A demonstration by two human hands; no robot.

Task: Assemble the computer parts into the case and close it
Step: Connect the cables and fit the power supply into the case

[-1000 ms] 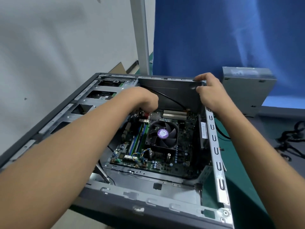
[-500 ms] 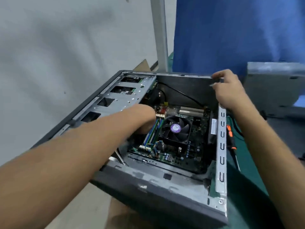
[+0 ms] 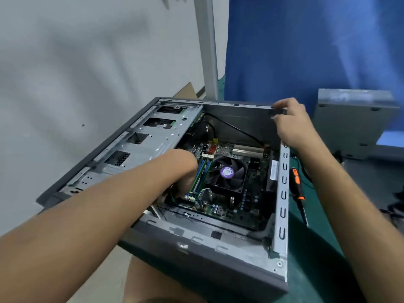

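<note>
the open case (image 3: 207, 254) sits on the green mat (image 3: 317, 248), the left hand (image 3: 183, 169) dips inside beside the memory sticks (image 3: 201, 176), fingers hidden so its grip cannot be told, and farther off the right hand (image 3: 293, 125) pinches the case's far rim corner.

The grey case (image 3: 282, 193) lies on its side in front of me, open face up, lid off. A green motherboard (image 3: 251, 200) sits flat on its floor. A black fan (image 3: 237, 171) with a purple label stands mid-board, with memory sticks (image 3: 202, 173) upright just left of it. A black cable (image 3: 236, 127) crosses the far wall.
</note>
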